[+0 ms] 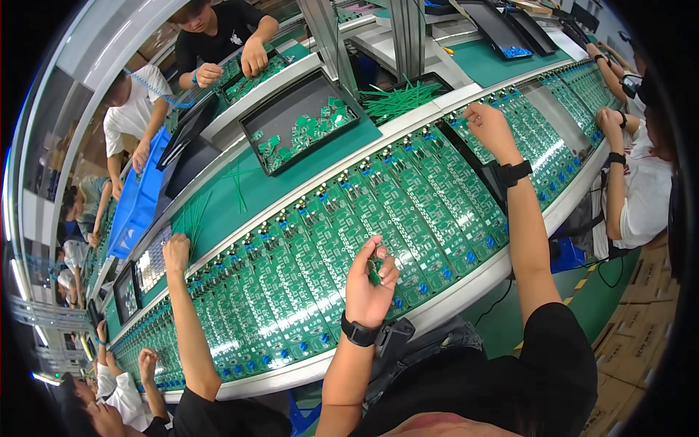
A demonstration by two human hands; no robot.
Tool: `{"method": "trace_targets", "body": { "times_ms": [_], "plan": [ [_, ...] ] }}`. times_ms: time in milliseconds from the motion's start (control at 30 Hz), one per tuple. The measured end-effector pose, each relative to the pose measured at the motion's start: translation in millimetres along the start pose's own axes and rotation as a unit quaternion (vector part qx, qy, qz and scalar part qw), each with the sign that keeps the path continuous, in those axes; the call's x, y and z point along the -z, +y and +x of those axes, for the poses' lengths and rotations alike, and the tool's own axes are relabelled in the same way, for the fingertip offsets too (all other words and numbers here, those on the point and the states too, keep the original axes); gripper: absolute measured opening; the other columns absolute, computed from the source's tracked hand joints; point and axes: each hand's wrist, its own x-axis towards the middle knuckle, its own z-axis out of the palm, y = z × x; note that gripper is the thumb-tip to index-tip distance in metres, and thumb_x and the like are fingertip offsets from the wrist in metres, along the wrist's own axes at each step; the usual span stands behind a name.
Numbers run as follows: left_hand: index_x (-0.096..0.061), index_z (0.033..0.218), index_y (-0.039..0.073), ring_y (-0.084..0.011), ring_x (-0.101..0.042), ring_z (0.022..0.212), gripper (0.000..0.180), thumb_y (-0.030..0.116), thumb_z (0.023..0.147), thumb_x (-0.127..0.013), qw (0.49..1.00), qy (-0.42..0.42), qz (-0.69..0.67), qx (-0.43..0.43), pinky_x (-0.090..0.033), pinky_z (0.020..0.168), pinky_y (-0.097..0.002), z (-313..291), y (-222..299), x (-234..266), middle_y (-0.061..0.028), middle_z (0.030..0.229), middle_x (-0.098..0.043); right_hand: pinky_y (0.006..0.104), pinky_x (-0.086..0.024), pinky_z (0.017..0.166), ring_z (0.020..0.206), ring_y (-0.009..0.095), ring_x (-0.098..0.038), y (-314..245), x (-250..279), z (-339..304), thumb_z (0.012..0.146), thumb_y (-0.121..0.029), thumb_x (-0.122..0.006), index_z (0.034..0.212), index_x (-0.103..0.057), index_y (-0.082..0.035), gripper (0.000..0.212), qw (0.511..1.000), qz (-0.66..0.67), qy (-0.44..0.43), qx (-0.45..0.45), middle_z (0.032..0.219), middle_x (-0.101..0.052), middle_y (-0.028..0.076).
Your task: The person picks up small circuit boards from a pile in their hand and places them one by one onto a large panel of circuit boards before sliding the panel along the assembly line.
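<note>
Long green circuit boards (331, 251) lie side by side in a row in front of me, with black, white and blue parts along their far ends and blue round parts along their near ends. My left hand (370, 284) is palm up over the boards, its fingers curled around small green circuit board pieces (376, 271). Further off to the right, my right hand (495, 132) is above the boards' far ends, beside a dark gap in the row. Its thumb and fingertips are pinched together; anything between them is too small to make out. Both wrists wear black bands.
A black tray (251, 138) of small green boards stands beyond the row. Another holds green strips (404, 100). At left, a co-worker's hand (175, 253) touches thin green strips. A blue bin (138, 204) stands further left. Other people work across and at right.
</note>
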Motion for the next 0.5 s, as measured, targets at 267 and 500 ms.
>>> {"method": "trace_targets", "body": {
  "times_ms": [267,500],
  "plan": [
    [-0.05,0.098,0.007,-0.0079,-0.036,0.055,0.012,0.013,0.088,-0.05,1.0,-0.003,0.002,0.005,-0.029,0.047,-0.0204,1.8,-0.8,1.4,0.0004,0.074,-0.046,0.029,-0.048,0.061,0.066,0.019,-0.059,29.4,-13.8,1.5,0.066,0.003,-0.061,0.082,-0.06,-0.003,0.018,0.998,-0.052,0.03,0.002,0.072,-0.06,0.009],
    [-0.05,0.098,0.007,-0.0081,-0.035,0.056,0.011,0.013,0.088,-0.049,1.0,-0.01,-0.001,0.004,-0.029,0.047,-0.0204,3.7,-1.2,3.6,0.0,0.075,-0.046,0.0286,-0.048,0.061,0.065,0.019,-0.059,29.6,-16.6,2.5,0.066,0.004,-0.06,0.081,-0.06,-0.003,0.017,0.998,-0.061,0.026,-0.013,0.071,-0.06,0.008]
  ]
}}
